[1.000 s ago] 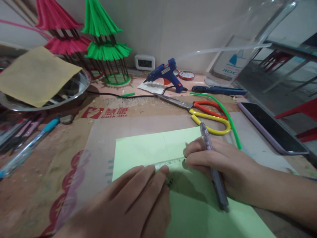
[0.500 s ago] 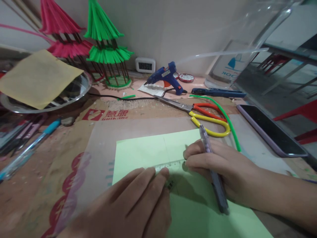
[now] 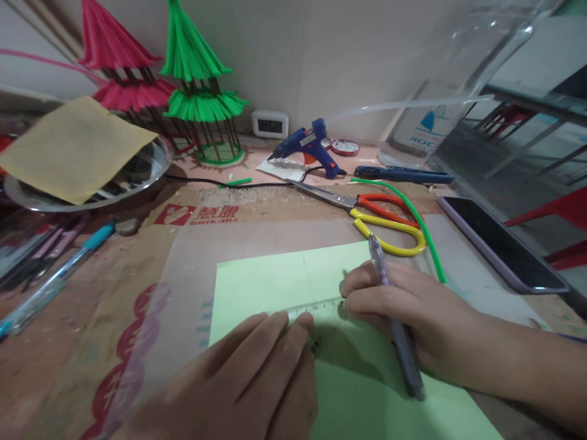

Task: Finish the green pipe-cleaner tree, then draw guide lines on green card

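A light green sheet of paper lies in front of me, with a thin pencil-like line near its top. Across it rests a clear ruler. My left hand lies on the ruler's left part, fingers stretched out and side by side, pressing on it and the paper. At the ruler's right end is my right hand, its fingers curled, touching the ruler's end. A grey pen is tucked between the fingers of that hand, lying slanted across it. Part of the ruler is hidden under my left hand.
Scissors and a green stem lie behind the paper. Farther back are a blue glue gun, a utility knife and a small clock. A phone lies right; pens and a covered bowl are left.
The view has shifted very slightly. Both hands, the ruler and the pen keep nearly the same places on the paper.
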`<state>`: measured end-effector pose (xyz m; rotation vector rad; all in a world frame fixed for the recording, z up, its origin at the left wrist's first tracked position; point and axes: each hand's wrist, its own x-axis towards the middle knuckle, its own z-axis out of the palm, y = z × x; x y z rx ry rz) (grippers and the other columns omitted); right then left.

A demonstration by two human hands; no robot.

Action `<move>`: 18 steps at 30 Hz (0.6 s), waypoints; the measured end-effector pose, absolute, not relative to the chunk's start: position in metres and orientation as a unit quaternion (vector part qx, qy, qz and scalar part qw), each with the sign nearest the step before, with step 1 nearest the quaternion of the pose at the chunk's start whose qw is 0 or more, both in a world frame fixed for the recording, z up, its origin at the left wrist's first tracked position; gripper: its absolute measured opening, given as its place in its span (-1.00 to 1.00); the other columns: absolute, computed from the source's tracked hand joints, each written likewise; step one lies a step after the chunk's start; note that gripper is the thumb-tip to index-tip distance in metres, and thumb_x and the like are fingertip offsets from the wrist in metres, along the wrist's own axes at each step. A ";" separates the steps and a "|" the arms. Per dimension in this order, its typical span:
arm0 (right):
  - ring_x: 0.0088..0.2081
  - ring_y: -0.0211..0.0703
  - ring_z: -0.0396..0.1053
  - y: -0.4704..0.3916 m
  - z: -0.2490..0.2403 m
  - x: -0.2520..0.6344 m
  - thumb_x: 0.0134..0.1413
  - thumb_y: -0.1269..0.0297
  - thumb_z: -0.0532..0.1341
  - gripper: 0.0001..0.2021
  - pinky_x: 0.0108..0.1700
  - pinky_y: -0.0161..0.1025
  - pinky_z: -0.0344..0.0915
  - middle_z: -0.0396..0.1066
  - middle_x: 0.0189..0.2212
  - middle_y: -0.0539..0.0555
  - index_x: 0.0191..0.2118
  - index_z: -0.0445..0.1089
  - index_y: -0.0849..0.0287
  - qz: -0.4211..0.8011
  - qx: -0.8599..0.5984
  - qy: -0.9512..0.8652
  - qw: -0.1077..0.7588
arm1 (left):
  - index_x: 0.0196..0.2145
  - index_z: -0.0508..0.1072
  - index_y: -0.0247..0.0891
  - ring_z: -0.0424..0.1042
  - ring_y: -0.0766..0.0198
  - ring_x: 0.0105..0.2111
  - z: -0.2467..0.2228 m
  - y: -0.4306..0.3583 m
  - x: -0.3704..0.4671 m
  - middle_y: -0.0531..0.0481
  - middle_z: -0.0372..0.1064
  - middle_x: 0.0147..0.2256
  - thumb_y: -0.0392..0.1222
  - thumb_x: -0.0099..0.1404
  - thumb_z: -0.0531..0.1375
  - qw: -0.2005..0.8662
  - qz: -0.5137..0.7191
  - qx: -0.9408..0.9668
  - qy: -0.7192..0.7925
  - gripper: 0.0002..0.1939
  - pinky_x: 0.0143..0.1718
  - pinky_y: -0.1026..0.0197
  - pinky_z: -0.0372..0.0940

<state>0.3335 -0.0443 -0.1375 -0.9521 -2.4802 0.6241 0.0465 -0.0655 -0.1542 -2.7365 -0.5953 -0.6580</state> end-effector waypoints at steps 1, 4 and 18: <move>-0.16 -0.15 0.27 -0.044 -0.137 0.333 0.32 0.55 0.08 -0.75 -0.16 -0.19 0.21 0.36 -0.13 0.10 -0.03 0.32 0.08 0.223 -0.342 -0.890 0.204 | -0.01 0.44 -0.29 0.38 0.13 0.09 -0.154 -0.067 0.047 -0.07 0.47 0.03 -0.31 0.52 -0.03 0.122 -0.227 -0.940 -0.223 -0.73 0.27 0.08 0.16; -0.16 -0.14 0.27 -0.044 -0.137 0.333 0.32 0.56 0.08 -0.74 -0.15 -0.18 0.22 0.37 -0.13 0.11 -0.02 0.32 0.09 0.220 -0.343 -0.890 0.205 | 0.01 0.44 -0.28 0.38 0.14 0.12 -0.154 -0.072 0.050 -0.07 0.48 0.05 -0.33 0.51 -0.02 0.099 -0.229 -0.934 -0.254 -0.72 0.28 0.07 0.16; -0.17 -0.17 0.26 -0.044 -0.136 0.332 0.31 0.55 0.10 -0.77 -0.14 -0.22 0.21 0.36 -0.13 0.09 -0.05 0.32 0.10 0.218 -0.342 -0.891 0.205 | -0.07 0.47 -0.25 0.41 0.17 -0.05 -0.151 -0.071 0.053 -0.03 0.52 0.02 -0.27 0.52 0.03 0.124 -0.224 -0.932 -0.255 -0.78 0.11 0.08 0.18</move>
